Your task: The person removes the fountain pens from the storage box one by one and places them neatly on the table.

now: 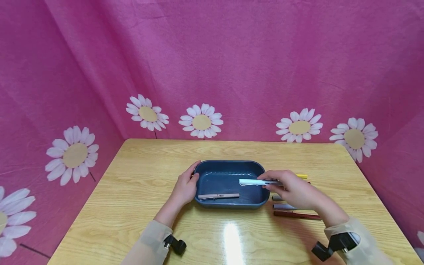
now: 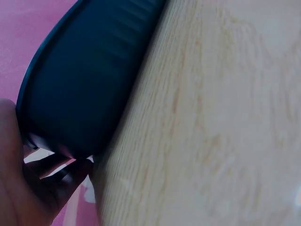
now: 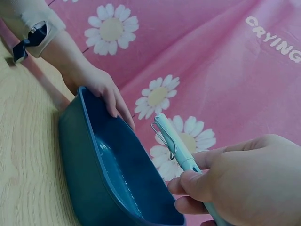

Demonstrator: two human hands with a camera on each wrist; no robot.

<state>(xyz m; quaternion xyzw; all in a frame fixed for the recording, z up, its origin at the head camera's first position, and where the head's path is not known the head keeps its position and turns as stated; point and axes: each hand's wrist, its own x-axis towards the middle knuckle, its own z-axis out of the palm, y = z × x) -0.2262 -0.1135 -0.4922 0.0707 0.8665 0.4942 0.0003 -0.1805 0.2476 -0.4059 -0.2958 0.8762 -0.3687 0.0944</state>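
Observation:
A dark blue rectangular tray [image 1: 232, 165] with rounded corners sits on the table. My left hand [image 1: 185, 187] holds its left end, thumb at the rim and fingers against the outer wall, as the left wrist view shows the tray wall [image 2: 89, 80] close up. Inside, along the near side, lies a greyish-pink pen [image 1: 219, 196] with a metal clip. My right hand [image 1: 293, 187] pinches a pale blue pen [image 1: 253, 182] between thumb and fingers over the tray's right part. Its clip end points left; in the right wrist view the pale pen [image 3: 173, 140] slants above the rim.
Right of the tray, partly under my right hand, several pens lie on the wooden table [image 1: 159, 154]: a yellow pen [image 1: 301, 176], a grey pen [image 1: 276, 198], a pale lavender pen [image 1: 284, 207] and a dark red pen [image 1: 296, 215]. A pink daisy-printed curtain [image 1: 232, 66] hangs behind.

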